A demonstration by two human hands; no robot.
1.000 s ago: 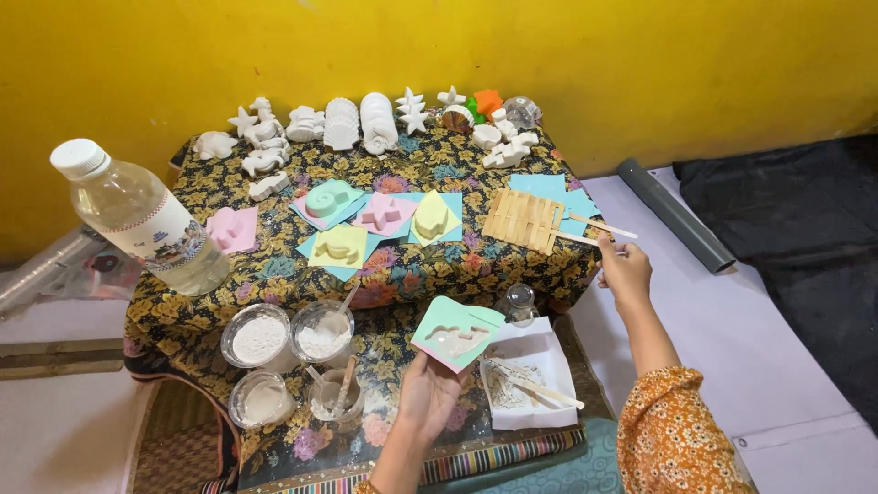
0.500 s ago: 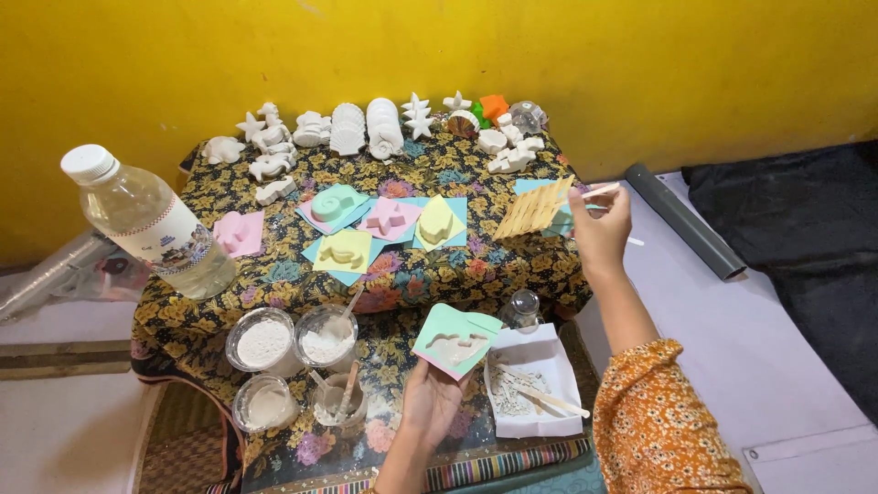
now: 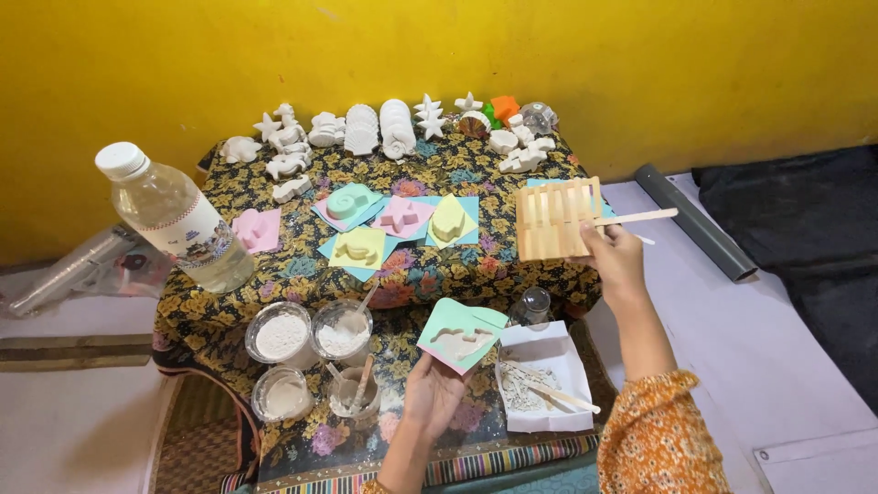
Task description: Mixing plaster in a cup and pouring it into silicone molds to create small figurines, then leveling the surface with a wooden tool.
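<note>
My left hand (image 3: 437,389) holds a green mould (image 3: 460,335) flat on its palm, above the floral cloth (image 3: 302,265). My right hand (image 3: 615,258) lifts a stick raft (image 3: 556,218) upright, with a loose stick (image 3: 636,217) pinched along it. Cups of white powder (image 3: 279,335) stand left of my left hand, a paper tray (image 3: 549,352) just right of it.

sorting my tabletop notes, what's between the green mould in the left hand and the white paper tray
Nothing lies between them in the head view: green mould in the left hand overlaps the white paper tray edge.

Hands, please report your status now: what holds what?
Left hand holds green mould. Right hand lifts stick raft plus one wooden stick above the table. Nothing between hands.
</note>
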